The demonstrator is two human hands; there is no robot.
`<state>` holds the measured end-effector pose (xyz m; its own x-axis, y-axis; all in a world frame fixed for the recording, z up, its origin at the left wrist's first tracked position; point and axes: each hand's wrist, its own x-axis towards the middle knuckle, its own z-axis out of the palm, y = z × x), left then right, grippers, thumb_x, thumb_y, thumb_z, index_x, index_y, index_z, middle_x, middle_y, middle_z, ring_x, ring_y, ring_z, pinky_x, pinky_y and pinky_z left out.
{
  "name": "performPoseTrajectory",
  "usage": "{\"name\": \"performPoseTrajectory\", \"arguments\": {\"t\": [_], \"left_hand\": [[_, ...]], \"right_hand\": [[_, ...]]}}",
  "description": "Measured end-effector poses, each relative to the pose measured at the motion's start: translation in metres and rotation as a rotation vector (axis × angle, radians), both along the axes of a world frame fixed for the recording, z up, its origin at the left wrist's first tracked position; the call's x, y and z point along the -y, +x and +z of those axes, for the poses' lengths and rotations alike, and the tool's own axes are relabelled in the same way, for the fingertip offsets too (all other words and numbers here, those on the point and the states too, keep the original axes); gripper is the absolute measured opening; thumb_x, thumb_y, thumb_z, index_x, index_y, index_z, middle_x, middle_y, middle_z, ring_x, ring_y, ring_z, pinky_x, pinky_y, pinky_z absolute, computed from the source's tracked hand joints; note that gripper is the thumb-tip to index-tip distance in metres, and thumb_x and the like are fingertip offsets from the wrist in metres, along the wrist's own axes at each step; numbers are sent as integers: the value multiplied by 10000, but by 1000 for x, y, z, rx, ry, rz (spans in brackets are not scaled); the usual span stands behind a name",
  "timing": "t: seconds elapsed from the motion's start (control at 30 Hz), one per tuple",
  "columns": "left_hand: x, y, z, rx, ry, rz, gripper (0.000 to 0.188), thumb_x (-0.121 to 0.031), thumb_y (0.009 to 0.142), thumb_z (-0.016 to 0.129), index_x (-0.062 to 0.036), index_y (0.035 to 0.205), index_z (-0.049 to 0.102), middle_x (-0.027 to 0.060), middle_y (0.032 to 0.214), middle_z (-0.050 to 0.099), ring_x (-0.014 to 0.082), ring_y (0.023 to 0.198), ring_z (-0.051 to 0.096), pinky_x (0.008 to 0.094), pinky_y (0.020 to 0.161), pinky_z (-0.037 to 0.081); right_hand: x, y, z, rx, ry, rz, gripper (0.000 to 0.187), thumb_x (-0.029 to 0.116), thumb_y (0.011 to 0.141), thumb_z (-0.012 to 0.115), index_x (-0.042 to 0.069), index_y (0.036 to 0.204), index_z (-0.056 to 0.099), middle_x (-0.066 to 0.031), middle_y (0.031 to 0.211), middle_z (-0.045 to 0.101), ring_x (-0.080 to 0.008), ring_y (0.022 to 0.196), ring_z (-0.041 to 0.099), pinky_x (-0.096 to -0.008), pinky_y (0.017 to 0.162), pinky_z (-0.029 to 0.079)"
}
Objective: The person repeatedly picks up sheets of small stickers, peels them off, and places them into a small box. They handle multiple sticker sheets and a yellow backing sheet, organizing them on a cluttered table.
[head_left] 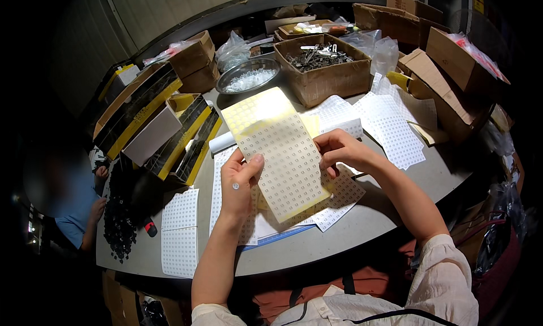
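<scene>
My left hand (pixel 240 181) grips the lower left edge of a pale yellow sheet of small round printed stickers (pixel 288 162), thumb on top. The sheet is tilted above the table, and its upper part is bare yellow backing with rows of circles. One small round sticker (pixel 236 185) clings to the back of my left hand. At the sheet's right edge, my right hand (pixel 342 150) is closed with fingers curled; what lies between its fingertips is hidden. Beneath both hands, more printed sticker sheets (pixel 342 198) overlap on the grey table (pixel 271 262).
A carton of dark metal parts (pixel 325 85) and a bowl of clear pieces (pixel 249 77) stand at the back. Yellow-black boxes (pixel 164 128) and a pile of black pieces (pixel 120 213) lie left. Another person (pixel 76 198) sits far left. White sheets (pixel 390 125) lie right.
</scene>
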<state>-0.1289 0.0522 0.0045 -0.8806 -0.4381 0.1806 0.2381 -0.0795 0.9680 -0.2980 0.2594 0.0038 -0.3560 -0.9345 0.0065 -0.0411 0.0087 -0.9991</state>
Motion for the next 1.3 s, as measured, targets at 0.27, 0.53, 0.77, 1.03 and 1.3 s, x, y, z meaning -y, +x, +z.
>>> {"name": "performPoseTrajectory", "arguments": {"t": [0.27, 0.53, 0.77, 1.03, 1.3], "left_hand": [[2, 0, 1, -28, 35, 23, 265, -154, 934, 648, 0, 1149, 660, -75, 721, 529, 9, 601, 350, 189, 566, 284], [3, 2, 7, 6, -5, -7, 361, -162, 929, 639, 33, 1232, 609, -41, 761, 593, 17, 611, 400, 190, 594, 330], [6, 3, 8, 35, -66, -42, 550, -235, 894, 643, 61, 1344, 532, 64, 931, 707, 64, 689, 581, 194, 637, 432], [3, 3, 14, 97, -65, -81, 566, -223, 886, 658, 52, 1359, 514, 128, 1006, 751, 161, 953, 697, 330, 843, 539], [6, 1, 7, 96, -86, -79, 566, -233, 889, 646, 58, 1359, 523, 140, 1025, 731, 157, 859, 702, 300, 760, 566]], "right_hand": [[-1, 1, 3, -45, 10, 33, 143, 4, 729, 617, -67, 853, 630, -90, 739, 649, -130, 556, 620, -251, 557, 513], [0, -1, -3, -66, 3, -44, 71, 23, 782, 575, -23, 792, 628, -68, 666, 622, -130, 544, 602, -267, 531, 469], [5, -5, -8, -48, -123, -250, 64, 13, 811, 579, 5, 746, 577, -80, 645, 617, -113, 511, 575, -250, 509, 461], [1, -10, -9, -9, -130, -320, 61, 25, 835, 601, -22, 874, 610, -56, 712, 615, -96, 502, 561, -256, 557, 516], [3, -12, -13, -55, -97, -334, 72, 32, 841, 609, -26, 885, 604, -50, 742, 615, -86, 522, 562, -250, 557, 507]]}}
